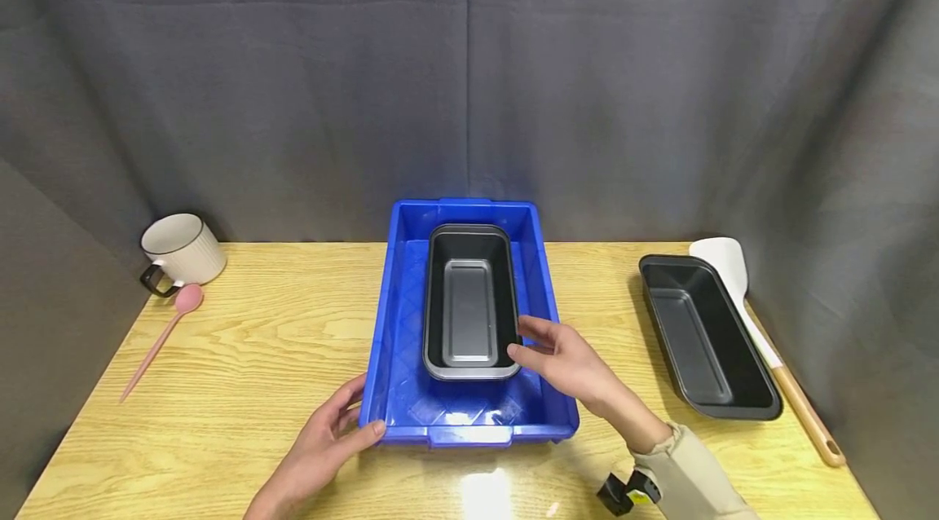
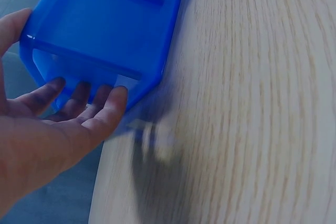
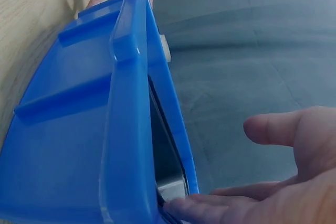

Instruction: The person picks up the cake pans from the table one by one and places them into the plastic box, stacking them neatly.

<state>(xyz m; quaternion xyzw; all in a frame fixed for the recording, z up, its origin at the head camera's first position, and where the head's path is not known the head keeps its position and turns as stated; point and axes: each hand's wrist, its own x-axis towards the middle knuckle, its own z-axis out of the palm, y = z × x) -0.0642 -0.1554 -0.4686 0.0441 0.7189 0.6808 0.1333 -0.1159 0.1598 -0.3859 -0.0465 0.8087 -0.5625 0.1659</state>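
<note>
A blue plastic bin (image 1: pixel 469 436) stands at the middle of the table, with a dark loaf pan (image 1: pixel 469 312) lying lengthwise inside it. My left hand (image 1: pixel 323 447) grips the bin's near left corner, thumb over the rim and fingers bent against the outer wall, as the left wrist view also shows. Over the bin's right side is my right hand (image 1: pixel 575 369), its fingers loosely extended and the thumb apart from them. In the right wrist view the fingertips (image 3: pixel 181 208) are right at the pan's rim, beside the bin's edge.
On the right lies a second dark loaf pan (image 1: pixel 697 341); beside it is a white-headed spatula (image 1: pixel 800 402) with a wooden handle. A white mug (image 1: pixel 191 251) and a pink spoon (image 1: pixel 161 341) are at the far left. Grey curtain (image 1: pixel 469 80) borders the table.
</note>
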